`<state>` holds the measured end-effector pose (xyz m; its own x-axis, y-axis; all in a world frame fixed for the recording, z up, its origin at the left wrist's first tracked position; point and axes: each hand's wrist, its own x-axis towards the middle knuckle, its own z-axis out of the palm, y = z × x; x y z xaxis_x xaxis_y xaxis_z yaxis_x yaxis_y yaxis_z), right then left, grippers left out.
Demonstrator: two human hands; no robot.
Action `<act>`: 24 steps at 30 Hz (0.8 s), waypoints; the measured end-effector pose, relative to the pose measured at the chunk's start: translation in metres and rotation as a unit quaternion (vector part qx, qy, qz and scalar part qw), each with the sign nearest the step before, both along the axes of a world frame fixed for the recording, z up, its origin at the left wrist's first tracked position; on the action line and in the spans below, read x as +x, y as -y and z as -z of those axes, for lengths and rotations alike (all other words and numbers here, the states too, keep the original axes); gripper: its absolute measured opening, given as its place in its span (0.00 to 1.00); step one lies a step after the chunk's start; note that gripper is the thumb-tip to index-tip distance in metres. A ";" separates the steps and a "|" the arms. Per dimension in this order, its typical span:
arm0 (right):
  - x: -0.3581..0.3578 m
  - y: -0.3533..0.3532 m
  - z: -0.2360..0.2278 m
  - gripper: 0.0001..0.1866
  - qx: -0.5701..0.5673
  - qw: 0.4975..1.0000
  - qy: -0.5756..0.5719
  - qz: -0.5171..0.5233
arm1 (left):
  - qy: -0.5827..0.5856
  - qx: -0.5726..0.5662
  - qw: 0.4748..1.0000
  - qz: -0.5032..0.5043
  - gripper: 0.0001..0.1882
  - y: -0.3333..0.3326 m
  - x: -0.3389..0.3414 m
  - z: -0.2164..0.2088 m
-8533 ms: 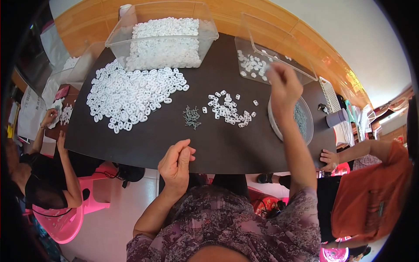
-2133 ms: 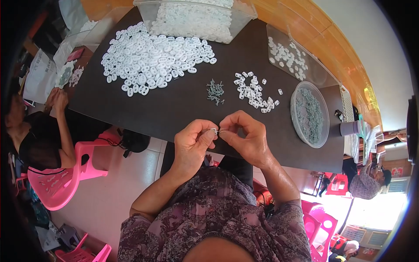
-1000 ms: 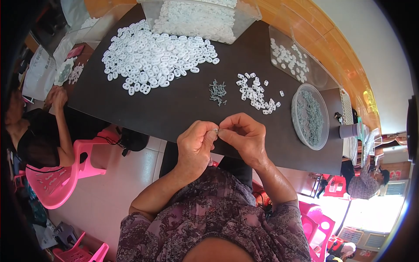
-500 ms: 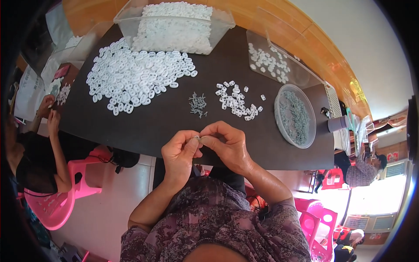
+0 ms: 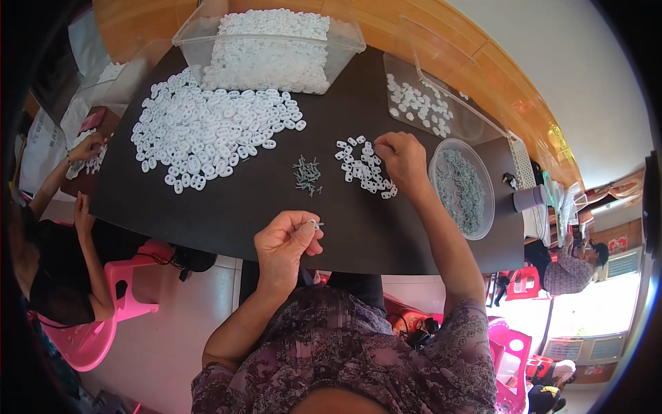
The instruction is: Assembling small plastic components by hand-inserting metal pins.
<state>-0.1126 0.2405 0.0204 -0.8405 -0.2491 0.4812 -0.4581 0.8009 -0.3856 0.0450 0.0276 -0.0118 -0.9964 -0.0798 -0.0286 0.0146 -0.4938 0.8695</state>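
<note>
My left hand (image 5: 283,243) is closed in a pinch near the table's front edge. Between its thumb and forefinger sits a small white plastic piece (image 5: 315,224) with what looks like a screw sticking out. My right hand (image 5: 404,159) reaches forward to the right side of a loose group of small white two-hole pieces (image 5: 354,167). Its fingers are bent together, and their tips are partly hidden, so what they hold cannot be made out. A little pile of grey screws (image 5: 307,176) lies left of that group. Larger white oval two-hole pieces (image 5: 214,127) form a broad heap at the left.
A clear bin (image 5: 341,52) full of white pieces stands at the back of the dark table (image 5: 207,214). To the right are a round tub (image 5: 488,221) of screws, a clear tray (image 5: 407,65) with white pieces and a purple cup (image 5: 529,199). Another person's hand (image 5: 87,146) works at the left.
My right hand has left my left hand and moved forward and right to the small white pieces. My left hand stays nearly in place, still pinching its piece. The view has shifted slightly.
</note>
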 end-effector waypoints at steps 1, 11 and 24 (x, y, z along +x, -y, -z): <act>-0.004 0.001 0.000 0.04 0.049 0.999 0.023 0.009 | 0.000 0.000 1.000 0.000 0.08 0.000 0.000 0.000; -0.012 0.019 0.011 0.07 0.136 0.989 0.056 0.029 | 0.004 0.012 1.000 -0.002 0.09 0.001 0.002 0.000; -0.013 0.020 0.014 0.06 0.168 0.985 0.032 0.008 | -0.008 0.005 1.000 -0.005 0.08 0.001 0.003 0.002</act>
